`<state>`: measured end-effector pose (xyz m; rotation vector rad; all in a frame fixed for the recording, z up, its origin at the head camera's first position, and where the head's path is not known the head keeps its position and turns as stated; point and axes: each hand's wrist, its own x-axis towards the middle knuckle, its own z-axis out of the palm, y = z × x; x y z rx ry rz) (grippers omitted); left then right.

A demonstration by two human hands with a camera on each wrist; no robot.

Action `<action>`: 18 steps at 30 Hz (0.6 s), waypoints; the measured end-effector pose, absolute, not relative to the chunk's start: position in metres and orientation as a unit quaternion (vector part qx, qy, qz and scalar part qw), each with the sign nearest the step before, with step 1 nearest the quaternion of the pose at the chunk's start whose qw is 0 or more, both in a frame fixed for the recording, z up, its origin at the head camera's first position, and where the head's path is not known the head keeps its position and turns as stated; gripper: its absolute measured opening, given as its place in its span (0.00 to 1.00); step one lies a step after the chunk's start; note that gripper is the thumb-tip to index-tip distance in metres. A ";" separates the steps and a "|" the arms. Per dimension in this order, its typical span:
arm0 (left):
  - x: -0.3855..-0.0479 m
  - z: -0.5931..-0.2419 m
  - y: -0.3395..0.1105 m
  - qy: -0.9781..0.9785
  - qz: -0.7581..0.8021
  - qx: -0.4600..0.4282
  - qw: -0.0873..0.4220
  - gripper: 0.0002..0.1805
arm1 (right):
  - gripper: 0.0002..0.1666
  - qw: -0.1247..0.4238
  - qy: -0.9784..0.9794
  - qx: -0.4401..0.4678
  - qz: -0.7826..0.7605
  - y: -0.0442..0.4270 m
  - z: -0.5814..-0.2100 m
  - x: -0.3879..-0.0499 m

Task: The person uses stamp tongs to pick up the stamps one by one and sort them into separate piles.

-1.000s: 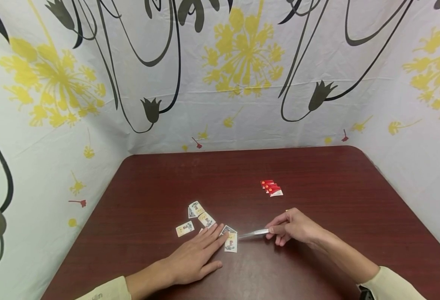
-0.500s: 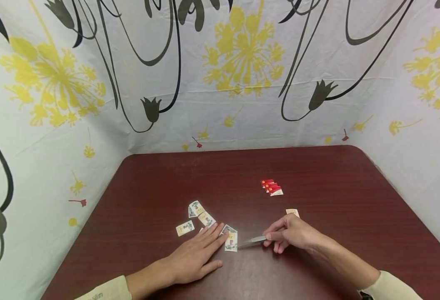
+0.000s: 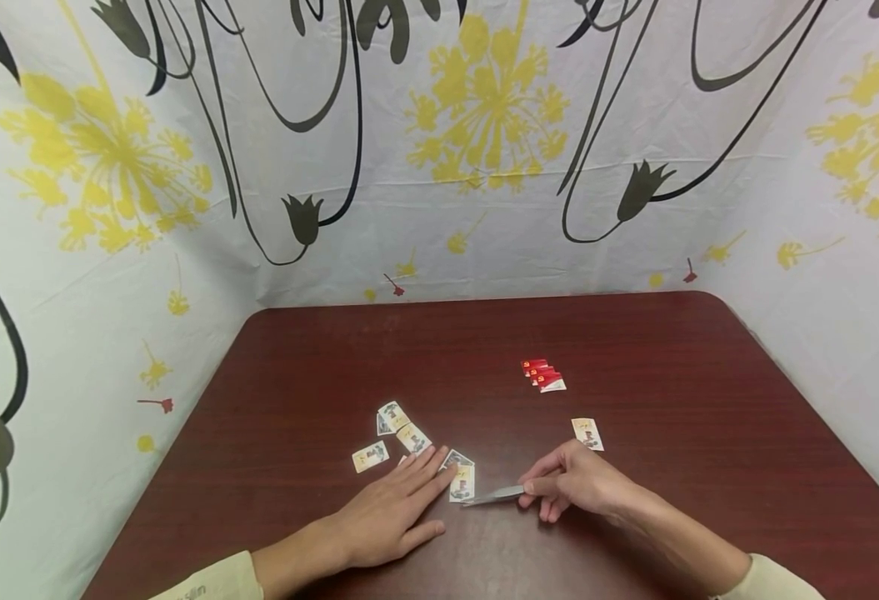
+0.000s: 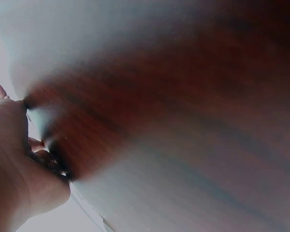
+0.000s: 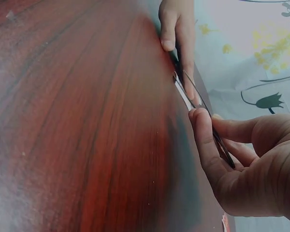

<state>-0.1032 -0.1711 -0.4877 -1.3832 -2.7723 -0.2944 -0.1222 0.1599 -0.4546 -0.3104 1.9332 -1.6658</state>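
In the head view my left hand lies flat on the table, its fingertips over the edges of a few small printed cards. One finger touches the card nearest the right hand. My right hand pinches metal tweezers, whose tips are at that card's lower edge. The right wrist view shows the tweezers between thumb and fingers of the right hand, with their prongs apart near the left hand. The left wrist view shows the left hand at its left edge.
Left of centre lie several printed cards, among them a single one and an overlapping group. Another card lies just beyond the right hand. Red cards overlap farther back on the dark red table. Patterned cloth hangs around it.
My right hand has moved slightly left and toward the near side, bringing the tweezer tips down to the card's lower edge. The card beyond it has come into view. The left hand has stayed still.
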 end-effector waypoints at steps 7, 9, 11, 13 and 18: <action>-0.103 -0.488 -0.171 -0.890 -0.091 -0.445 0.020 0.39 | 0.12 0.268 0.726 -0.106 -0.624 0.160 -0.456 -0.117; -0.103 -0.488 -0.171 -0.890 -0.091 -0.446 0.021 0.39 | 0.12 0.265 0.728 -0.105 -0.623 0.160 -0.455 -0.116; -0.103 -0.488 -0.171 -0.890 -0.091 -0.446 0.021 0.39 | 0.12 0.262 0.730 -0.103 -0.622 0.160 -0.454 -0.114; -0.103 -0.488 -0.171 -0.890 -0.092 -0.447 0.022 0.39 | 0.12 0.259 0.732 -0.102 -0.622 0.161 -0.453 -0.114; -0.103 -0.488 -0.171 -0.889 -0.089 -0.448 0.024 0.39 | 0.12 0.254 0.732 -0.099 -0.625 0.162 -0.452 -0.112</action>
